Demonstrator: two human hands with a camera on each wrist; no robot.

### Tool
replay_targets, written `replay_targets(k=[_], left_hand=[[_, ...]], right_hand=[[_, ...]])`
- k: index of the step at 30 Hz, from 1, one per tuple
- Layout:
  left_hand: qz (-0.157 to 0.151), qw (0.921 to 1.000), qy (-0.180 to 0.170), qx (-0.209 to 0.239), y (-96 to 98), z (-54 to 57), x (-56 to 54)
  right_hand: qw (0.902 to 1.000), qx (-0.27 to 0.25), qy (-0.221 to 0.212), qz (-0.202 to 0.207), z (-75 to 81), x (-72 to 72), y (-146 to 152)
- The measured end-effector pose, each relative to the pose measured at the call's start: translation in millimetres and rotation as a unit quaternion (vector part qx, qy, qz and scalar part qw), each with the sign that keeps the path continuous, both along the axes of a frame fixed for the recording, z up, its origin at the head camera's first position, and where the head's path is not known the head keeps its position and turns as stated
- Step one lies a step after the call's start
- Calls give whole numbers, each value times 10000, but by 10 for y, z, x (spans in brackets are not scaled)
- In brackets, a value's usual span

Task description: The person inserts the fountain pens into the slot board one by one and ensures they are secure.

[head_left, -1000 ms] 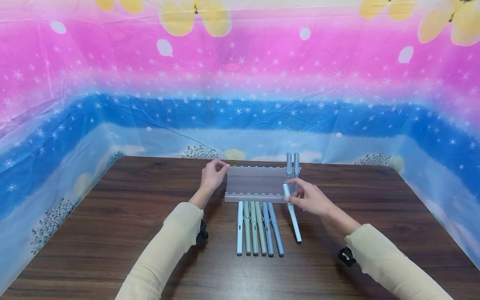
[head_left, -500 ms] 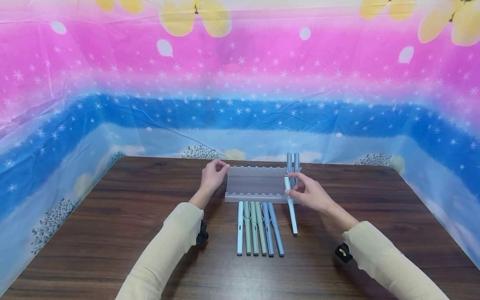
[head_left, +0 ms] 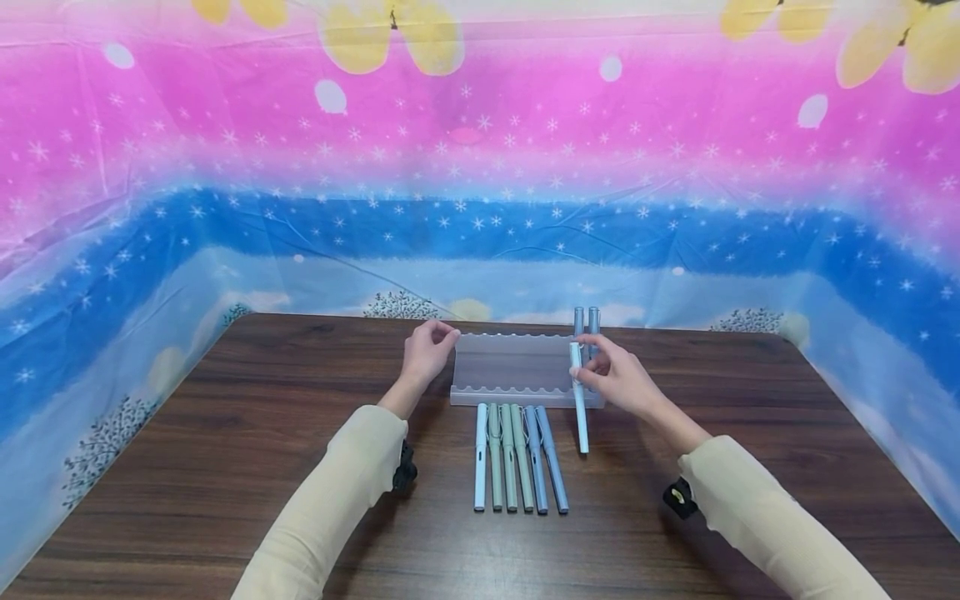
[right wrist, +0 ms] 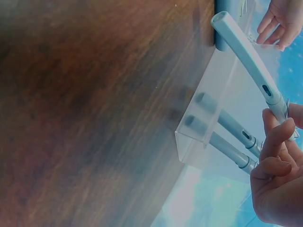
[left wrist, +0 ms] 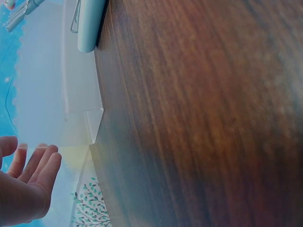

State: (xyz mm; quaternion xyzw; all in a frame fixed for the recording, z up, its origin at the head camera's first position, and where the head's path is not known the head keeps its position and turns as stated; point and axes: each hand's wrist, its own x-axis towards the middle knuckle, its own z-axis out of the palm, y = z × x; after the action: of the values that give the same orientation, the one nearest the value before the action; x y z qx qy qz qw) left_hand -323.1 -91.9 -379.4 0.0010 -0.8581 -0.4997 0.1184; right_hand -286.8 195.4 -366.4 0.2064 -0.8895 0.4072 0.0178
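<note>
My right hand (head_left: 618, 379) pinches a pale blue capped pen (head_left: 580, 417) near its cap. The pen tilts over the front of a clear scalloped pen rack (head_left: 510, 362), its lower end apart from the table in the right wrist view. Two grey-blue pens (right wrist: 227, 146) lean in slots at the rack's right end, partly behind that hand. My left hand (head_left: 426, 350) pinches the rack's upper left corner with thumb and fingertips. Several capped pens lie side by side in front of the rack: a pale blue pen (head_left: 480, 458), three green pens (head_left: 510, 462) and two darker blue pens (head_left: 551, 462).
The dark wood table (head_left: 300, 467) extends to both sides and in front. A colourful cloth backdrop (head_left: 480, 225) encloses its back and sides. A black wrist-worn device (head_left: 680, 498) sits at the right sleeve, and another wrist device (head_left: 405, 467) at the left.
My right hand has moved forward and slightly left with the pale blue pen, which stands closer to vertical in the head view. The left hand, rack and lying pens stay put.
</note>
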Motion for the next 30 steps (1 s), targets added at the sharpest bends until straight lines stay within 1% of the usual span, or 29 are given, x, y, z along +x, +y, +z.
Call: replay_targets(k=[5, 16, 22, 30], left_hand=[[-24, 10000, -34, 1, -1, 2, 7], [-7, 10000, -49, -57, 2, 20, 4], [-38, 10000, 2, -31, 1, 20, 2], [-34, 10000, -46, -22, -2, 10, 7]], right_hand=[[9999, -8, 84, -101, 25, -41, -20], [9995, -66, 283, -80, 83, -93, -53], [9989, -97, 436, -168, 125, -138, -56], [9978, -118, 618, -229, 189, -165, -74]])
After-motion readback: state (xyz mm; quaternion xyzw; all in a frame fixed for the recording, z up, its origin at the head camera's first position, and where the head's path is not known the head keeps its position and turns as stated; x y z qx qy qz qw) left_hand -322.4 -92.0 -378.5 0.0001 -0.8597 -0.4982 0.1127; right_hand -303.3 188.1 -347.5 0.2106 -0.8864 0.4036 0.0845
